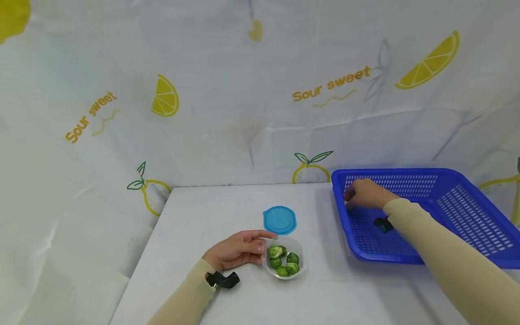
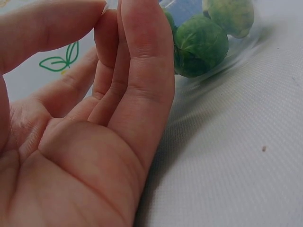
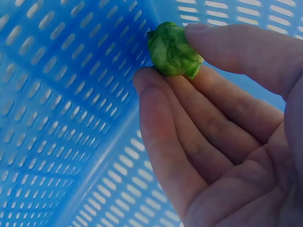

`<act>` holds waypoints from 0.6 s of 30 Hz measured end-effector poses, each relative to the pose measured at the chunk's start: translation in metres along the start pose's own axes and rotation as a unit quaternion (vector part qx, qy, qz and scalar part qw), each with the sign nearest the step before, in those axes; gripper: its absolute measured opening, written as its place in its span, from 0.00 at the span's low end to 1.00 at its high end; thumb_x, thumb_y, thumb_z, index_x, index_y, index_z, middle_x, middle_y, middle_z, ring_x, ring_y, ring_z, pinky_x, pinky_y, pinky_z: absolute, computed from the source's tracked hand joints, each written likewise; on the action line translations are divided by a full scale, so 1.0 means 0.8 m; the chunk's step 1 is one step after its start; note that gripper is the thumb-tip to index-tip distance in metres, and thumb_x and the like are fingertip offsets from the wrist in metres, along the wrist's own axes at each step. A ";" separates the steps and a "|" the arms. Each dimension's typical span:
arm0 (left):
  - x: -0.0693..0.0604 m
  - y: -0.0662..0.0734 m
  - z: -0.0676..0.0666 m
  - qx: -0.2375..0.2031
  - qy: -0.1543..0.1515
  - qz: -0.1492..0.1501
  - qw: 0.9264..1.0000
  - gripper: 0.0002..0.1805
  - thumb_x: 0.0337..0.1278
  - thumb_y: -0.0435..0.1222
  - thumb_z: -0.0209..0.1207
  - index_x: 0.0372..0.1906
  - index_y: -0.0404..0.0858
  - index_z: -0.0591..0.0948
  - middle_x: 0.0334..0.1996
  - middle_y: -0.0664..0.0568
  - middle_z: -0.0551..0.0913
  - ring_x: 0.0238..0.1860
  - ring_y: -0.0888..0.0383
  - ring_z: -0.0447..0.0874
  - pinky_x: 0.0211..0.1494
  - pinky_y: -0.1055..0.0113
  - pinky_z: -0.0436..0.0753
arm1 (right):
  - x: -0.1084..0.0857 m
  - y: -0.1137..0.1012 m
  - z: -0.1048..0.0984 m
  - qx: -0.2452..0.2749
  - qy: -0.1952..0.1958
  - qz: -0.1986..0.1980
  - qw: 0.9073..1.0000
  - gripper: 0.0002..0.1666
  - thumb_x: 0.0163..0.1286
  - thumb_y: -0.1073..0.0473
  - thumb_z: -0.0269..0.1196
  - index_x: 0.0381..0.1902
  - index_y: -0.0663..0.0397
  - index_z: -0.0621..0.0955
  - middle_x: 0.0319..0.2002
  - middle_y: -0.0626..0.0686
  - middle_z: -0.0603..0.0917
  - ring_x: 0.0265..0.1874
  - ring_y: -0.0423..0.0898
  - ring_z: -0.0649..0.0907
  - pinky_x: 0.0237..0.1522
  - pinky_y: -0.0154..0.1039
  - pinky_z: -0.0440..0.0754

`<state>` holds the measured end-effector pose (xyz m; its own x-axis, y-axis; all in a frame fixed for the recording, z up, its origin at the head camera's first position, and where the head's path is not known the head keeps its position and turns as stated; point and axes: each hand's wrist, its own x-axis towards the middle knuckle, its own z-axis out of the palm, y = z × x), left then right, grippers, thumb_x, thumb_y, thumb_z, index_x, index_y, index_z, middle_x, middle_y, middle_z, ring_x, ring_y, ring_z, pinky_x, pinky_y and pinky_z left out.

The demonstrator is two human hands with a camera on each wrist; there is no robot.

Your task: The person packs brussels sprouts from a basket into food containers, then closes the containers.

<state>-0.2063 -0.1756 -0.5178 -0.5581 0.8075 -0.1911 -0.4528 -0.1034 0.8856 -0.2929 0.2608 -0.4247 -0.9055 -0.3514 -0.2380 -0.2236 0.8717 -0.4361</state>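
Note:
My right hand [image 1: 369,194] is inside the blue plastic basket [image 1: 353,250], near its left wall. In the right wrist view, the thumb and fingers pinch a green Brussels sprout [image 3: 173,51]; the head view mostly hides it. My left hand [image 1: 241,249] holds the left side of a small clear plastic container [image 1: 303,267] on the table, one finger reaching along its far rim. Several Brussels sprouts [image 1: 292,268] lie in the container. The left wrist view shows the curled fingers [image 2: 147,52] against the container's side, beside a sprout [image 2: 201,47].
A light blue lid [image 1: 279,220] lies flat on the white table [image 1: 211,210], just beyond the container. The basket stands at the table's right side. Behind the table hangs a white cloth [image 1: 227,113] printed with lemons and lettering.

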 end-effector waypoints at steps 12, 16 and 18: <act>-0.001 -0.003 -0.001 -0.002 0.000 0.006 1.000 0.33 0.77 0.31 0.61 0.82 0.36 0.68 0.39 0.57 0.82 0.39 0.63 0.89 0.51 0.69 0.91 | -0.056 0.004 -0.026 0.008 0.028 -0.032 0.999 0.15 0.71 0.56 0.73 0.51 0.59 0.91 0.47 0.54 0.93 0.48 0.56 0.91 0.52 0.59 0.91; -0.001 -0.003 -0.001 -0.001 -0.003 0.004 1.000 0.32 0.78 0.31 0.59 0.82 0.36 0.67 0.39 0.57 0.82 0.39 0.63 0.89 0.51 0.70 0.91 | -0.079 -0.001 -0.032 0.009 0.042 -0.040 0.998 0.16 0.72 0.56 0.73 0.52 0.57 0.92 0.48 0.54 0.94 0.49 0.56 0.91 0.51 0.58 0.91; 0.001 -0.001 0.000 0.001 -0.003 0.004 1.000 0.32 0.79 0.30 0.58 0.82 0.35 0.68 0.39 0.57 0.82 0.39 0.63 0.89 0.51 0.70 0.91 | -0.093 -0.007 -0.037 0.004 0.053 -0.040 0.998 0.15 0.72 0.56 0.73 0.53 0.55 0.92 0.49 0.54 0.94 0.49 0.55 0.91 0.50 0.58 0.91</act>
<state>-0.2062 -0.1751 -0.5189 -0.5578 0.8097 -0.1825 -0.4480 -0.1086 0.8874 -0.2349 0.2919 -0.3787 -0.9182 -0.3805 -0.1096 -0.2932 0.8394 -0.4577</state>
